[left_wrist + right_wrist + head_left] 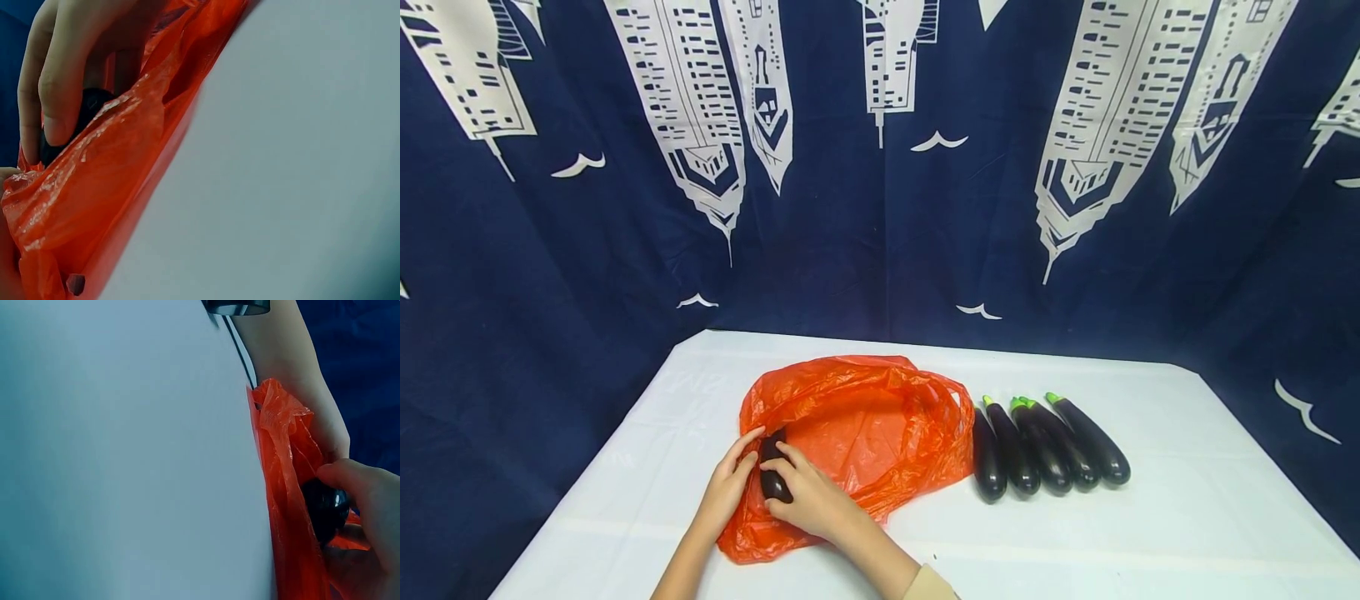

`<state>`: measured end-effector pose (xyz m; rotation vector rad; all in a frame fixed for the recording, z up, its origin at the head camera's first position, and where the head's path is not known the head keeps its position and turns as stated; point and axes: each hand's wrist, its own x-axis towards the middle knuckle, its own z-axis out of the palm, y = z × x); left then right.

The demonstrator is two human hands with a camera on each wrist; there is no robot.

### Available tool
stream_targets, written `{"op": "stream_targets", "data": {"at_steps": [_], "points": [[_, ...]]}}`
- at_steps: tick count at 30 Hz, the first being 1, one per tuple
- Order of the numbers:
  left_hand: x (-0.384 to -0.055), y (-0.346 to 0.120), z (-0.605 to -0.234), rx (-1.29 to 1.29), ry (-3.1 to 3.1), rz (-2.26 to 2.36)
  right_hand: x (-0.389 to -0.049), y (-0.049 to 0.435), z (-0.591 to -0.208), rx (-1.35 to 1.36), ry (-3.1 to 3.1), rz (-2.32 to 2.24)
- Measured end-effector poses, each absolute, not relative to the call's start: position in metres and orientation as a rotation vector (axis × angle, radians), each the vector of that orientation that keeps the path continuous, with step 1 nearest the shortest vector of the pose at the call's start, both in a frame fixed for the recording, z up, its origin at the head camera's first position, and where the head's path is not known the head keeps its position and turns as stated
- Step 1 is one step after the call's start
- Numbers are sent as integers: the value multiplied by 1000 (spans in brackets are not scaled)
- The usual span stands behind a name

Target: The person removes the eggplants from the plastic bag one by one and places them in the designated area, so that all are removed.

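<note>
A dark purple eggplant (772, 473) lies in the left end of a red plastic bag (857, 433), which is spread with its mouth gaping. My right hand (808, 496) grips that eggplant from above, fingers and thumb on either side. In the right wrist view the thumb of my right hand (375, 519) lies against the shiny eggplant (326, 509). My left hand (728, 483) holds the bag's left edge beside the eggplant, finger and thumb apart. Only a sliver of it shows in the left wrist view, and its grip is partly hidden.
Several eggplants (1052, 446) with green stem ends lie side by side on the white table (1195, 500), right of the bag. The nearest one touches or lies close to the bag's right side. A dark blue cloth (880, 250) with white building prints hangs behind the table.
</note>
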<state>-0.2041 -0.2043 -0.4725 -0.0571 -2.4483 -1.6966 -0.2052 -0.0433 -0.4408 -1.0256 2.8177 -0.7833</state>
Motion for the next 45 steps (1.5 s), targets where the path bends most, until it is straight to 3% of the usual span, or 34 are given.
{"op": "stream_targets", "data": {"at_steps": [45], "points": [[-205, -204, -471, -23, -2453, -1766, -182, 12, -416, -1124, 2842, -746]]}}
